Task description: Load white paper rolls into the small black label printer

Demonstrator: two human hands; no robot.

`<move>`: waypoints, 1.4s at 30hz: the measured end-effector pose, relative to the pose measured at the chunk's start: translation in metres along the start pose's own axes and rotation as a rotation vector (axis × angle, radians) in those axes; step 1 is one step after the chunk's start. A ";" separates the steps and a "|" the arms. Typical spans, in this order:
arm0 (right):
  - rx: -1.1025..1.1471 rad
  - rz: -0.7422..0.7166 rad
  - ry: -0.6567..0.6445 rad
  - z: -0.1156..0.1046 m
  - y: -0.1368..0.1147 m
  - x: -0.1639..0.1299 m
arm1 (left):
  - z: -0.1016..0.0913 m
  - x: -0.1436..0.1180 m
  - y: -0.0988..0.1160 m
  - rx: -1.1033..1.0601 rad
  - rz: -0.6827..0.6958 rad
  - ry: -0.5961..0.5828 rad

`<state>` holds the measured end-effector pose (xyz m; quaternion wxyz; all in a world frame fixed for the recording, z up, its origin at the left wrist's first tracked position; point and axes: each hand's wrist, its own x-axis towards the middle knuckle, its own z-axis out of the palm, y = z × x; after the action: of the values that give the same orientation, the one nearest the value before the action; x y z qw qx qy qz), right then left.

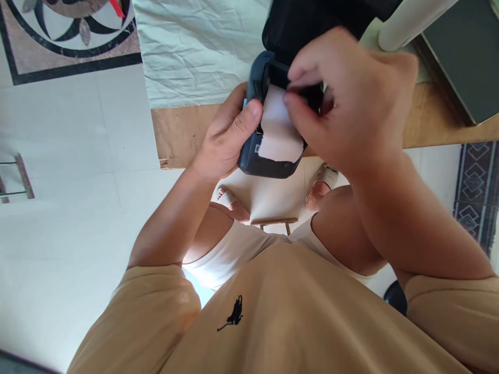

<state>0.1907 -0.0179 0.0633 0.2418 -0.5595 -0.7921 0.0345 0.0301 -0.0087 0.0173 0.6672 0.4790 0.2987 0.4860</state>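
A dark blue handheld printer (268, 169) is held just off the table's front edge, with white paper (281, 130) lying over its front. My left hand (230, 130) wraps round the printer's left side, its thumb on the top near the paper. At the printer's right side is my right hand (351, 98), with fingers bent and thumb and forefinger close together by the paper's upper edge. Slight blur and the hand itself hide what those fingertips hold. The printer's inner part behind the paper is dark and partly covered by my right hand.
A black case-like object (288, 26) lies behind the printer on the table, which has a pale green cloth (195, 52) and a bare wooden edge (187, 132). A white cylinder (413, 21) and a dark flat panel (463, 57) are at right. A small stool (275, 222) stands below.
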 end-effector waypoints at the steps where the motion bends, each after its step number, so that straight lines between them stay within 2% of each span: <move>1: -0.051 0.023 -0.090 -0.003 -0.002 0.001 | 0.000 -0.001 0.001 0.008 -0.004 0.008; 3: -0.128 0.059 -0.258 -0.007 -0.003 0.004 | -0.001 -0.001 0.003 0.038 -0.015 0.000; 5: -0.110 0.091 -0.360 -0.011 -0.003 0.008 | -0.001 -0.001 0.005 0.075 -0.029 -0.030; 7: -0.023 0.111 -0.375 -0.015 -0.002 0.009 | -0.001 -0.001 0.007 0.108 -0.034 -0.054; 10: 0.110 0.057 -0.288 -0.026 0.000 0.006 | 0.001 0.001 0.008 0.068 -0.024 -0.047; 12: 0.311 0.025 -0.185 -0.030 0.006 0.003 | 0.002 0.002 0.008 0.000 -0.029 -0.022; 13: 0.496 0.045 -0.117 -0.030 0.012 0.001 | 0.003 0.002 0.007 -0.029 -0.040 0.003; 15: 0.880 0.148 0.127 -0.022 0.026 0.000 | 0.005 0.003 0.007 -0.062 -0.066 0.058; 16: 0.980 0.191 0.121 -0.016 0.035 0.000 | 0.005 0.003 0.007 -0.075 -0.077 0.078; 17: 0.996 0.216 0.198 -0.009 0.044 0.000 | 0.006 0.003 0.007 -0.091 -0.084 0.095; 19: 0.938 0.231 0.226 0.005 0.059 0.000 | 0.008 0.003 0.008 -0.115 -0.090 0.092; 22: 0.690 0.200 0.264 0.014 0.072 -0.002 | 0.010 0.005 0.009 -0.097 -0.097 0.077; 25: 0.489 0.170 0.275 0.010 0.074 -0.004 | 0.009 0.007 0.010 -0.065 -0.105 0.082; 30: 0.162 0.078 0.164 0.005 0.076 -0.003 | 0.008 0.008 0.009 -0.060 -0.093 0.091; 33: 0.131 0.057 0.119 0.008 0.080 -0.001 | 0.007 0.008 0.009 -0.063 -0.096 0.082; 38: 0.108 0.172 0.012 0.011 0.081 -0.003 | 0.000 0.008 0.005 -0.084 -0.082 0.032; 42: 0.118 0.212 -0.007 0.005 0.075 -0.005 | -0.004 0.008 0.002 -0.099 -0.062 0.027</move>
<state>0.2550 0.0063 0.0323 0.2668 -0.6246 -0.7259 0.1084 0.0285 0.0004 0.0183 0.7007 0.4294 0.2977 0.4858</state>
